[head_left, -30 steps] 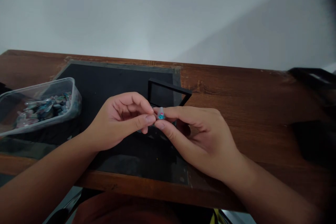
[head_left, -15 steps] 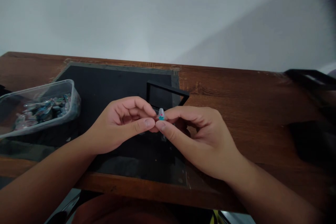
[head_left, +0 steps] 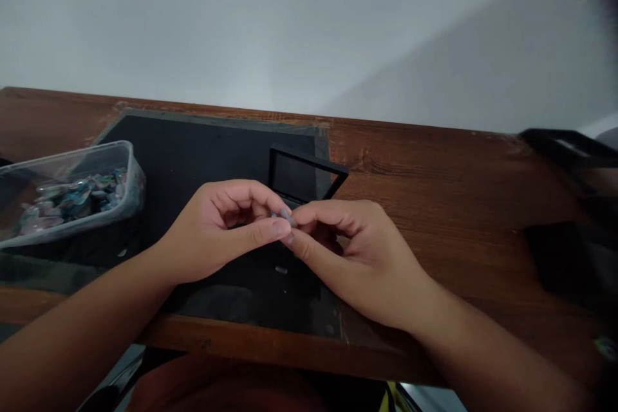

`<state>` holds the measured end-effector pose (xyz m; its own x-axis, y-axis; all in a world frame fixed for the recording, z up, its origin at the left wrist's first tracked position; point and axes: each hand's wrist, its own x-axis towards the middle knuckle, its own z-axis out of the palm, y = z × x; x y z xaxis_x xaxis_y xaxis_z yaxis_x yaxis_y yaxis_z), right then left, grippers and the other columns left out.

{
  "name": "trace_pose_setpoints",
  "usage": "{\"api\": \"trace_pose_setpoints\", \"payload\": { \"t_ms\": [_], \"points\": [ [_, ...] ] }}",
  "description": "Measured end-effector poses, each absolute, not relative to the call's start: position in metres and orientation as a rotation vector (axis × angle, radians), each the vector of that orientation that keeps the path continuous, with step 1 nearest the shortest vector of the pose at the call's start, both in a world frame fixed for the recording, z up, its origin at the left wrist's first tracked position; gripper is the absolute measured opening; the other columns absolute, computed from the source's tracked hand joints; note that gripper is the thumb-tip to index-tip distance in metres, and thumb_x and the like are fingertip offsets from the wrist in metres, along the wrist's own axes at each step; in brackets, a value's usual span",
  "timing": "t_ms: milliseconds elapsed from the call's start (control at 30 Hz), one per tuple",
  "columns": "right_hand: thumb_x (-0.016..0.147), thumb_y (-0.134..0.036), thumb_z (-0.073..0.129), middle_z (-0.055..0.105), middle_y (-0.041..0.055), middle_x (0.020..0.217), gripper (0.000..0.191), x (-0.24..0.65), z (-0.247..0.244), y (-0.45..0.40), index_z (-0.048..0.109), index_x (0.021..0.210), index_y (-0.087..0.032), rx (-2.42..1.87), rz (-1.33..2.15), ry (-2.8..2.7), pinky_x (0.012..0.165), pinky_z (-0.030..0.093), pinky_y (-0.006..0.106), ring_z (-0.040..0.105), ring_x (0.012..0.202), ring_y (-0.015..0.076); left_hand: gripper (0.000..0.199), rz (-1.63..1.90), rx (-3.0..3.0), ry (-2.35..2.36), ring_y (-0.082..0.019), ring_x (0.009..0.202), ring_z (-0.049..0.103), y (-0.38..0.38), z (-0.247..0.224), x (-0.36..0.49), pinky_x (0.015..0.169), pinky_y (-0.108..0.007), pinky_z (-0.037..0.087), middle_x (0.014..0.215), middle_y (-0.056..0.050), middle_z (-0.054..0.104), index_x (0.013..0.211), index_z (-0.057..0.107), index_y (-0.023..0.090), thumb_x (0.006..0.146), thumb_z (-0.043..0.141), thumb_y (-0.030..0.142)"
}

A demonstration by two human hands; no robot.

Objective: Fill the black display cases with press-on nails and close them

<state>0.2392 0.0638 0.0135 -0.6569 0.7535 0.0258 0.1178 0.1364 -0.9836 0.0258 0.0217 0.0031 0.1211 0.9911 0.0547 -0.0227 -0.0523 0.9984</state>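
A tiny grey-blue piece is pinched where my fingertips meet, over the black mat. My left hand closes on its left side with thumb and index finger. From the right, my right hand grips it the same way, the two thumbs touching. Fingers cover most of the piece, so its pattern cannot be made out. A black open frame stands tilted just behind my hands. Below my fingertips a small clear sliver lies on the mat.
On the left, a clear plastic tub holds many small wrapped pieces. A small pale chip lies near it. Dark blurred objects sit at the right of the wooden table. A pale wall rises behind.
The piece has turned and shifted slightly left, its red and turquoise marking now hidden. My right hand has moved a little left, and the sliver on the mat is now clearly in view.
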Motion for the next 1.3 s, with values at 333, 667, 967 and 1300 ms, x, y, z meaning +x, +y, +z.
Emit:
{"api": "trace_pose_setpoints", "payload": {
  "t_ms": [333,667,967,1300],
  "points": [
    [0.099,-0.041,0.087,0.067,-0.0022,0.068,0.019,0.2406,0.0137,0.0630,0.092,0.095,-0.023,-0.869,1.536,-1.869,0.051,0.036,0.025,0.048,0.059,0.0101,0.012,1.193,1.276,1.035,-0.003,0.063,0.062,0.0235,0.0022,0.0284,0.062,-0.006,0.052,0.072,0.005,0.072,0.085,0.082,0.020,0.086,0.089,0.010],
    [0.098,-0.040,0.089,0.063,-0.0035,0.066,0.018,0.2403,0.0142,0.0636,0.092,0.096,-0.022,-0.874,1.583,-1.846,0.051,0.035,0.023,0.046,0.058,0.0087,0.014,1.119,1.311,1.079,-0.005,0.065,0.056,0.0205,0.0037,0.0283,0.062,-0.009,0.051,0.074,0.005,0.063,0.088,0.074,0.018,0.092,0.087,0.022],
    [0.099,-0.038,0.088,0.071,-0.0019,0.070,0.016,0.2416,0.0142,0.0643,0.093,0.098,-0.023,-0.877,1.543,-1.836,0.052,0.038,0.024,0.051,0.059,0.0096,0.014,1.161,1.328,1.098,-0.006,0.064,0.062,0.0220,0.0040,0.0296,0.060,-0.009,0.057,0.074,0.005,0.066,0.089,0.075,0.019,0.092,0.088,0.022],
    [0.097,-0.025,0.090,0.077,-0.0022,0.074,0.009,0.2371,0.0177,0.0639,0.089,0.089,-0.021,-0.817,1.610,-1.692,0.055,0.044,0.021,0.056,0.062,0.0089,0.012,1.185,1.391,1.158,-0.007,0.061,0.061,0.0205,0.0075,0.0305,0.059,-0.011,0.058,0.068,0.006,0.061,0.088,0.076,0.019,0.096,0.083,0.024]
  ]
}}
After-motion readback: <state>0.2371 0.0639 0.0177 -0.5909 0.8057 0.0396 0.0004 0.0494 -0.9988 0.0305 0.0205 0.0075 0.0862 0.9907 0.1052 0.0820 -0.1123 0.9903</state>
